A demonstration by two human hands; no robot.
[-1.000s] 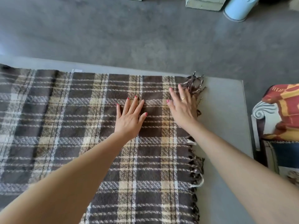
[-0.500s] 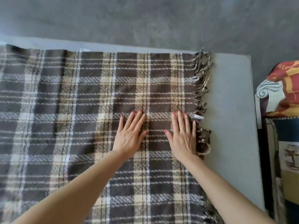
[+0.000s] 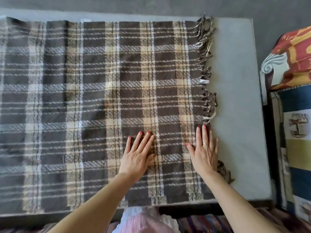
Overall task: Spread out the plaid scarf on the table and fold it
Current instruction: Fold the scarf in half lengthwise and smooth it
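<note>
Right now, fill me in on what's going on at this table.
A person is smoothing a plaid scarf laid out flat on a grey table. The left hand and the right hand press palm-down with fingers spread near the fringed right end. Nothing is gripped. The scarf looks spread out; no fold has been made yet.

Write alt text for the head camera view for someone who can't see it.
Two bare hands press flat on a brown and tan plaid scarf spread over a grey table: the left hand mid-cloth, the right hand by the fringed edge. A patterned cushion sits to the right.
</note>
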